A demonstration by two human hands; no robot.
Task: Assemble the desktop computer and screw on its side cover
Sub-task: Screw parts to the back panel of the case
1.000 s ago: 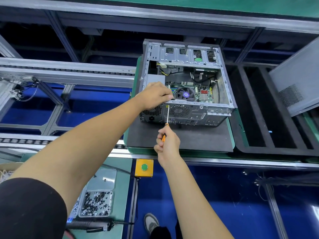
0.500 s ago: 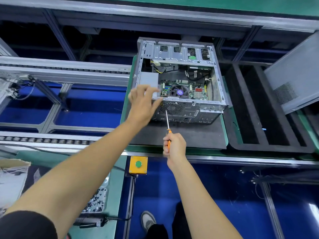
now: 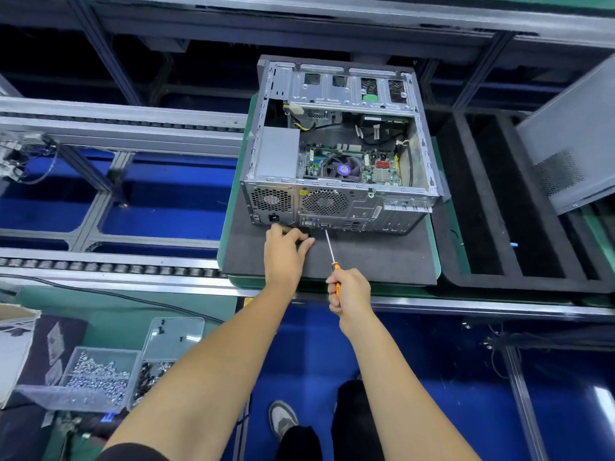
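Lying open-side up on the dark foam mat (image 3: pixel 382 261), the grey metal computer case (image 3: pixel 336 151) shows its motherboard. My right hand (image 3: pixel 349 294) grips an orange-handled screwdriver (image 3: pixel 331 252), tip at the rear panel. My left hand (image 3: pixel 286 251) touches the case's lower rear edge, fingers curled; what its grip holds, I cannot tell.

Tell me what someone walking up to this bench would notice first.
First, the open computer case lying on a dark mat in the middle, its board, fan and cables showing. Right in front of it, the right hand grips an orange-handled screwdriver with its tip at the case's back panel, while the left hand reaches to the panel's lower edge. Clear boxes of screws sit at the lower left.
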